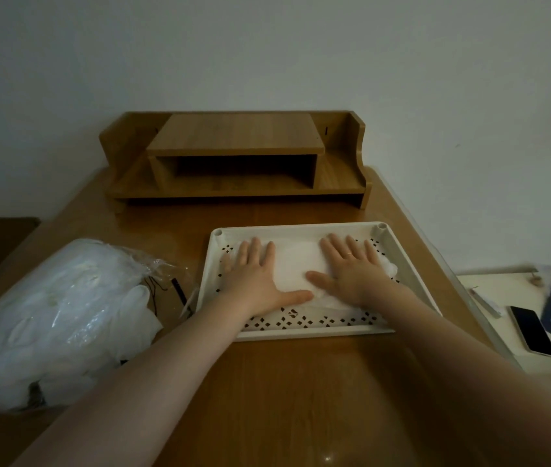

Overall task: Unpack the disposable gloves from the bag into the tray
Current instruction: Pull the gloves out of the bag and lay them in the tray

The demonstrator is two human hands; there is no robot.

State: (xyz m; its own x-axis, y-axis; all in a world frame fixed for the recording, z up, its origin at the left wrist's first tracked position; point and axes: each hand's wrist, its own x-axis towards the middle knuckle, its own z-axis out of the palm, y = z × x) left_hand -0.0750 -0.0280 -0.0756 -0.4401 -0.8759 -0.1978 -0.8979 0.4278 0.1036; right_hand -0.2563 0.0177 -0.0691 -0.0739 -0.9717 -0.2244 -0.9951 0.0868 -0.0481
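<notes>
Tray (412, 291), table centre: I see a flat stack of gloves (296, 264) inside. Left hand (257, 278) and right hand (355, 273) press it, fingers straight and spread. Bag (55, 318) of gloves, table's left edge.

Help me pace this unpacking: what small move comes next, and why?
Probably lift the left hand toward the bag: both it and the right hand press flat the gloves in the tray, while the bag looks full.
</notes>
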